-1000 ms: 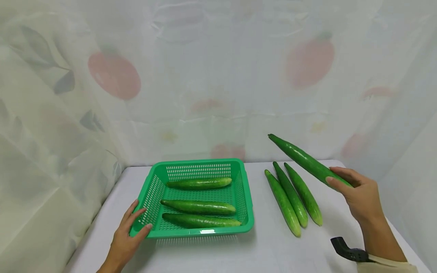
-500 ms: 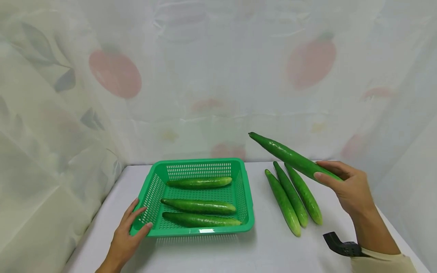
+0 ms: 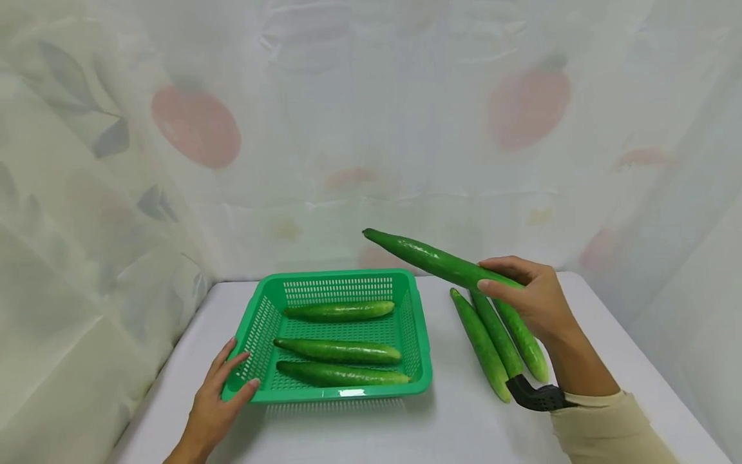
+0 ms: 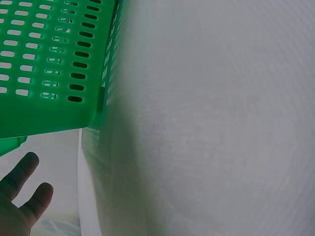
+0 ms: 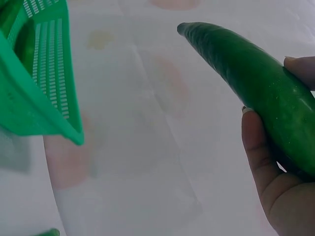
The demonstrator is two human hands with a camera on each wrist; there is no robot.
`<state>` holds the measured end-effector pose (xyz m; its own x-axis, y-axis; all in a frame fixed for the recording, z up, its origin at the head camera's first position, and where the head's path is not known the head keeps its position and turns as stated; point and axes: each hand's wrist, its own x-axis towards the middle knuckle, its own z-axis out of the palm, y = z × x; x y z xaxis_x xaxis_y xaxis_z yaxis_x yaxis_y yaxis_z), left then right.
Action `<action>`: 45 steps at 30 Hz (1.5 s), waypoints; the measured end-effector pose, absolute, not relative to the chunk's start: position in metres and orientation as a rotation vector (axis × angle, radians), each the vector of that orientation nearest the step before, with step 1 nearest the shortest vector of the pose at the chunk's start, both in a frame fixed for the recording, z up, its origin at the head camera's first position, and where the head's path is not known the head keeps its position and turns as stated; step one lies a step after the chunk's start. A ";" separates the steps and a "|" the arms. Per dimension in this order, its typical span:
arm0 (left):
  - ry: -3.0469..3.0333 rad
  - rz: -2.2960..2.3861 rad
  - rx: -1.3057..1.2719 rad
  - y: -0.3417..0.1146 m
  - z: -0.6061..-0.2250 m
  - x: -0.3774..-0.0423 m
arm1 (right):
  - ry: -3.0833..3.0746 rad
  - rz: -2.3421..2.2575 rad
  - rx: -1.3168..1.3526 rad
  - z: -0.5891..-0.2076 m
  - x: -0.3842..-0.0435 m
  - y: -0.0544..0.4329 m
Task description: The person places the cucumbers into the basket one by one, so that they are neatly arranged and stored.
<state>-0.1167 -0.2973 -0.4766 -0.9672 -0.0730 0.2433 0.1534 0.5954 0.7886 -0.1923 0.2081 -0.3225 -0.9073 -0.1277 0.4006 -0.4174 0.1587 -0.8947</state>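
My right hand [image 3: 530, 293] grips a long green cucumber [image 3: 429, 258] by its near end, its stem end pointing left and up above the table. In the right wrist view, thumb and fingers clasp the cucumber [image 5: 256, 73] from both sides. A green plastic basket [image 3: 424, 348] holds three cucumbers lying crosswise, one [image 3: 342, 310] at the back and two nearer the front. My left hand [image 3: 211, 399] rests at the basket's front left corner with fingers spread and fairly straight. Below the right hand, three more cucumbers [image 3: 478, 341] lie side by side on the table, partly hidden by the hand and wrist.
A white cloth covers the table [image 3: 464, 432]. Behind it hangs a pale curtain [image 3: 371, 129] with faded fruit prints, and another patterned sheet [image 3: 87, 258] stands on the left. A black wrist mount [image 3: 539, 396] sticks out from the right sleeve.
My right hand has moved left with the cucumber, whose tip now reaches above the basket's back right part. The left hand and basket have stayed in place.
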 end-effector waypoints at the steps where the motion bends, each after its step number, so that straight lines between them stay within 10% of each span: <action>1: -2.576 -1.309 -0.061 -0.297 -0.477 -0.117 | -2.214 1.822 0.549 -0.323 -0.195 0.204; 45: -2.571 -1.308 -0.060 -0.297 -0.478 -0.115 | -2.652 2.051 0.711 -0.406 -0.283 0.066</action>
